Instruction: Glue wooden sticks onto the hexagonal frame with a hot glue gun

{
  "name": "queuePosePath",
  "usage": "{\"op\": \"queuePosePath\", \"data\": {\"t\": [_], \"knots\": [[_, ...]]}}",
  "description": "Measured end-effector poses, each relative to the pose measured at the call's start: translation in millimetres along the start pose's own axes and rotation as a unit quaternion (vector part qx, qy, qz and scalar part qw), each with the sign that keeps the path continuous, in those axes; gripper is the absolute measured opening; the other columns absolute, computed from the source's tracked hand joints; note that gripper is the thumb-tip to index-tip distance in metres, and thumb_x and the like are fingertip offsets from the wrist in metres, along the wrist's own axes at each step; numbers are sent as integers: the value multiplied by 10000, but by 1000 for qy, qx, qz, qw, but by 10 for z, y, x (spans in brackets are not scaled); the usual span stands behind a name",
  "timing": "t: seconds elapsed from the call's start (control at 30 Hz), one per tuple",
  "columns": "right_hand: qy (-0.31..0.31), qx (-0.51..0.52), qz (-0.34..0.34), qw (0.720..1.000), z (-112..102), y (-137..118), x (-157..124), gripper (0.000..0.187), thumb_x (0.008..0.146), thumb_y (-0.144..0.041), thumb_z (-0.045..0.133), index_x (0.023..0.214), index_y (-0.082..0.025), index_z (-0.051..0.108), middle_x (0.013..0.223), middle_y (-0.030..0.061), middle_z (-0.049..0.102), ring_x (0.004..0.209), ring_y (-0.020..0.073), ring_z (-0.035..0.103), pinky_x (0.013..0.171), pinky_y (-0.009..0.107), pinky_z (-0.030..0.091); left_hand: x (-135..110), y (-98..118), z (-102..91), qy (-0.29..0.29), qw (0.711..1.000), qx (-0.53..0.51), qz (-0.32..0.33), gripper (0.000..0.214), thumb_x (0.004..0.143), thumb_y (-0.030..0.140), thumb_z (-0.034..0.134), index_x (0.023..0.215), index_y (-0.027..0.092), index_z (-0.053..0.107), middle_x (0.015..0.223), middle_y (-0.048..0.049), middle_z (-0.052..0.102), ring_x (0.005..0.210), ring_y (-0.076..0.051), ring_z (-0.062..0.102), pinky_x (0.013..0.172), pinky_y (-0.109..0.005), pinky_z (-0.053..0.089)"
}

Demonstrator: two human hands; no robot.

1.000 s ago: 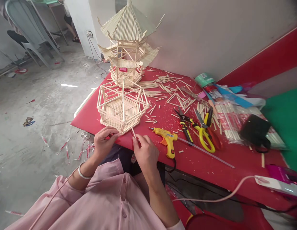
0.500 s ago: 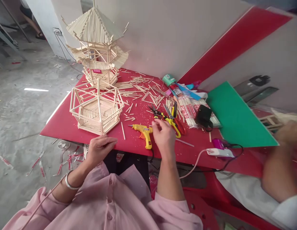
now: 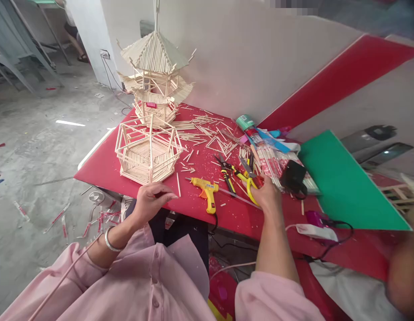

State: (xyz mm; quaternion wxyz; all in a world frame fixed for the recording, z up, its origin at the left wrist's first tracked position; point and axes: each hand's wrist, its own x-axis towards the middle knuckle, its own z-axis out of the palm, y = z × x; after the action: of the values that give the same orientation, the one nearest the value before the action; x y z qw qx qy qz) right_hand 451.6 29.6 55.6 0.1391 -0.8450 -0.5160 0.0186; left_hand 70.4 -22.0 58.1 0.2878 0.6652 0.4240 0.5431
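Right hand [image 3: 268, 196] now across at yellow-handled scissors [image 3: 249, 183], grip unclear, left hand [image 3: 152, 201] unclenched near pale hexagonal frame [image 3: 151, 157]

Clearances over the red tabletop [image 3: 191, 209]: a strip lies open between the left hand [image 3: 155, 199] and the yellow glue gun [image 3: 208, 191], interrupted by one loose stick [image 3: 178, 184]; the hexagonal stick frame [image 3: 151, 151], with the pagoda model [image 3: 156, 53] behind it, bars the far left; scissors [image 3: 249, 187] at the right hand [image 3: 269, 194] and a black object [image 3: 293, 175] crowd the right

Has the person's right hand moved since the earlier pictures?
Yes: rightward. The right hand was left of the glue gun; now it is at the scissors.
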Motion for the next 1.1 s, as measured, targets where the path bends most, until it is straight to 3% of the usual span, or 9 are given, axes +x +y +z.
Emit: {"op": "queuePosePath", "data": {"t": [0.07, 0.13, 0.27, 0.4, 0.53, 0.87, 1.1], "knots": [[102, 25, -63, 992, -67, -106, -203, 746, 769, -608, 648, 1308, -97, 580, 997, 174, 699, 901, 307, 635, 837, 448, 488, -13, -9, -14, 0, 1000, -3, 9, 280, 833, 396, 739, 662, 175, 732, 608, -27, 703, 526, -104, 603, 527, -200, 473], [142, 80, -174, 971, -152, -273, -508, 756, 814, -605, 621, 1379, -112, 522, 998, 150, 687, 863, 271, 633, 824, 418, 503, -26, -19, -25, 4, 1000, -6, 15, 267, 831, 375, 745, 662, 168, 732, 608, -29, 705, 528, -102, 606, 537, -195, 475], [33, 118, -394, 911, -267, -665, -1146, 612, 906, -465, 589, 1449, -206, 477, 903, 63, 660, 777, 198, 624, 712, 298, 490, -36, -29, -59, 5, 1000, -4, 12, 252, 809, 361, 768, 652, 167, 734, 601, -31, 702, 525, -107, 609, 531, -197, 471], [38, 47, -501, 863, -261, -914, -1432, 531, 907, -472, 603, 1374, -220, 582, 797, 25, 634, 687, 161, 607, 603, 268, 390, -38, -22, -153, -9, 999, -10, 34, 208, 789, 316, 789, 649, 168, 746, 564, -10, 674, 483, -88, 579, 490, -175, 442], [54, 29, -543, 837, -247, -1009, -1437, 497, 924, -506, 572, 1317, -210, 639, 761, 17, 631, 656, 146, 598, 587, 279, 351, -60, -23, -274, -15, 998, -22, 59, 172, 769, 291, 807, 664, 166, 752, 566, -7, 663, 477, -80, 566, 476, -166, 425], [31, 39, -550, 834, -285, -1056, -1478, 551, 929, -596, 537, 1303, -210, 658, 735, 11, 620, 614, 122, 575, 571, 274, 333, -61, 8, -353, -4, 995, -14, 101, 158, 782, 246, 793, 670, 162, 720, 573, -2, 658, 485, -81, 578, 482, -159, 438], [-81, 93, -535, 836, -275, -1048, -1474, 725, 852, -727, 529, 1364, -219, 605, 735, 0, 596, 578, 101, 529, 524, 240, 333, -65, -27, -366, -11, 991, -22, 130, 61, 766, 196, 803, 758, 175, 746, 622, -4, 671, 515, -82, 591, 509, -163, 454]]}}
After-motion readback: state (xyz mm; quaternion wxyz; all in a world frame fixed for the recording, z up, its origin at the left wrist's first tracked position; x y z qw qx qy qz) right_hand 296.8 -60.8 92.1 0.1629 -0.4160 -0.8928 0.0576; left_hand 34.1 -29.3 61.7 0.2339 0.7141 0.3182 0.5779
